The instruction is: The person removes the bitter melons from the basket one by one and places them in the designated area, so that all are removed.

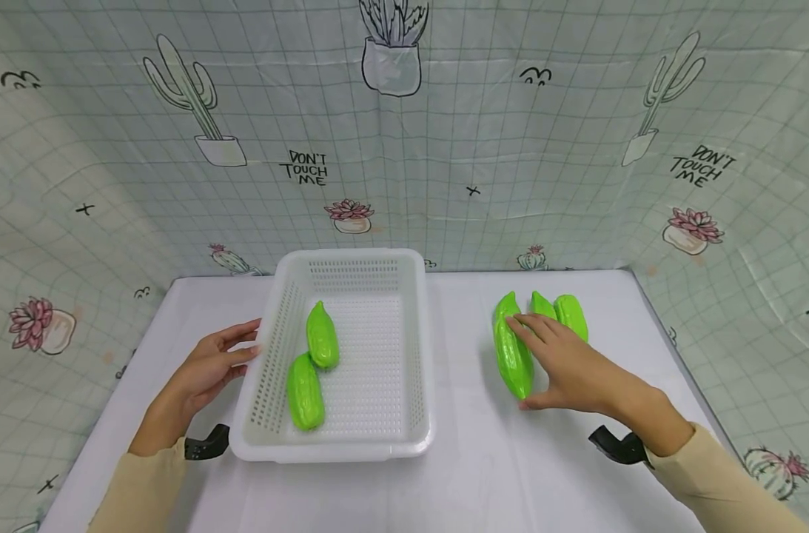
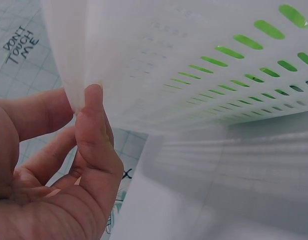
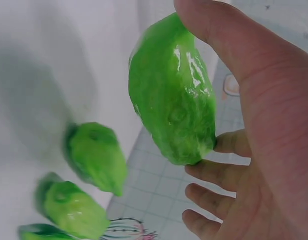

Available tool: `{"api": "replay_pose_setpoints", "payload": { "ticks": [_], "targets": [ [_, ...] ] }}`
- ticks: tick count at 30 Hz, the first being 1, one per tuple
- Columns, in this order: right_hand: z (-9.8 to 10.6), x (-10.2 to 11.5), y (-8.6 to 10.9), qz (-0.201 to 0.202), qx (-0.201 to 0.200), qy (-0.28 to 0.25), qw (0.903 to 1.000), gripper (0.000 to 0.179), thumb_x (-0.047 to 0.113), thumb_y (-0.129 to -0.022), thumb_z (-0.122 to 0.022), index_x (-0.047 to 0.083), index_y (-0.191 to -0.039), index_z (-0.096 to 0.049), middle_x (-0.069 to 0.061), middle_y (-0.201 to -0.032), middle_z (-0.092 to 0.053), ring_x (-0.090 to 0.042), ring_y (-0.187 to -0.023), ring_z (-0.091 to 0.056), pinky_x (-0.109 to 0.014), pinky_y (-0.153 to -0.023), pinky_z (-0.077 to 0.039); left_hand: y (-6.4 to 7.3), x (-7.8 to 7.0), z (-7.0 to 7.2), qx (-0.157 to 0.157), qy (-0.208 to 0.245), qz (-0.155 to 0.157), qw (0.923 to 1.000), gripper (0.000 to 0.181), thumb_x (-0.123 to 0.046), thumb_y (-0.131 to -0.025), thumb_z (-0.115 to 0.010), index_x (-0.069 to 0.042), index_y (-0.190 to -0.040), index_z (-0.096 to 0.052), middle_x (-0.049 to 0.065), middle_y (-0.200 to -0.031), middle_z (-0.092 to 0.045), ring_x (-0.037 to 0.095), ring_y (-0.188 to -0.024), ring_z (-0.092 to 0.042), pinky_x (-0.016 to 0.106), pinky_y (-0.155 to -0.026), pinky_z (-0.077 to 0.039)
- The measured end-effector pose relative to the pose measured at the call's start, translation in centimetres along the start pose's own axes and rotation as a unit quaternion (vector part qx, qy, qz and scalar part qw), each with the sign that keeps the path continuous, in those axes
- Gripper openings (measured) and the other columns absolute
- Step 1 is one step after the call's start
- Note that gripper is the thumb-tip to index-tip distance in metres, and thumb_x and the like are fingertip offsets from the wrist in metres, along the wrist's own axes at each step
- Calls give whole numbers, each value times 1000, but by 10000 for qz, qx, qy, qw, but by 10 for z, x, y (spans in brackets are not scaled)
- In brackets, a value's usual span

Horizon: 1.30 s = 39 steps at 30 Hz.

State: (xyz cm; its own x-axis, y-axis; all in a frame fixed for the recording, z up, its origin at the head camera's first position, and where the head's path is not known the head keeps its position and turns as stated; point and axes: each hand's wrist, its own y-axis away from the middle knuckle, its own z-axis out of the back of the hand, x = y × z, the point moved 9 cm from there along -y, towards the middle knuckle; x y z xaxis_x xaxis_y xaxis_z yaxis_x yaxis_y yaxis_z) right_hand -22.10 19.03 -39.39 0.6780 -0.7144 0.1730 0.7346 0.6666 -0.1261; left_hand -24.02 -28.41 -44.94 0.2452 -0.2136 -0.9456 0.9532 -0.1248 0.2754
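Note:
My left hand [image 1: 207, 370] pinches the left rim of a white plastic basket [image 1: 424, 348]; the left wrist view shows that rim between thumb and finger [image 2: 94, 125]. Inside the basket lie two glossy bright green bitter melons, one upper [image 1: 322, 337] and one lower [image 1: 305, 392], touching each other. My right hand [image 1: 577, 366] holds another bitter melon [image 1: 513, 348] lengthwise, thumb at one end and fingertips at the other. In the right wrist view this melon [image 3: 171, 95] appears raised off the table. Behind the hand lie more melons [image 1: 571, 314], partly covered in the head view.
The right wrist view shows three further green melons [image 3: 96, 157] on the white tabletop [image 1: 471, 474]. A grid-patterned cloth [image 1: 444, 148] with cactus drawings stands around the table's back and sides. Slotted walls enclose the basket.

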Motion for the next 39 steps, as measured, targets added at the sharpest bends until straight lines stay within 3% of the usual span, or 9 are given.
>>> {"api": "replay_pose_setpoints", "payload": {
  "ticks": [14,28,39],
  "targets": [
    [-26,-2,31,-245,138,-92,9996,122,46,-69,-99,-6,-158,-35,-26,-155,-46,-52,-141,-43,-67,-110,-42,1,0,1,-12,18,-60,10000,68,-7,-107,-61,4,-165,-27,-4,-130,-52,4,-95,-61,21,-76,-52],
    [-42,-1,38,-120,68,146,9998,124,56,-67,-97,-5,-157,-37,-25,-152,-49,-50,-138,-46,-66,-107,-44,1,-1,1,-23,89,-52,9999,69,-8,-106,-63,5,-164,-28,-7,-127,-53,4,-95,-62,20,-76,-53],
    [-50,-5,41,-269,186,129,9994,122,53,-69,-97,-6,-157,-36,-27,-152,-48,-50,-140,-45,-66,-109,-42,0,0,1,-37,138,-49,9999,69,-7,-106,-63,4,-164,-28,-6,-128,-53,4,-94,-62,20,-75,-52]
  ]
}}
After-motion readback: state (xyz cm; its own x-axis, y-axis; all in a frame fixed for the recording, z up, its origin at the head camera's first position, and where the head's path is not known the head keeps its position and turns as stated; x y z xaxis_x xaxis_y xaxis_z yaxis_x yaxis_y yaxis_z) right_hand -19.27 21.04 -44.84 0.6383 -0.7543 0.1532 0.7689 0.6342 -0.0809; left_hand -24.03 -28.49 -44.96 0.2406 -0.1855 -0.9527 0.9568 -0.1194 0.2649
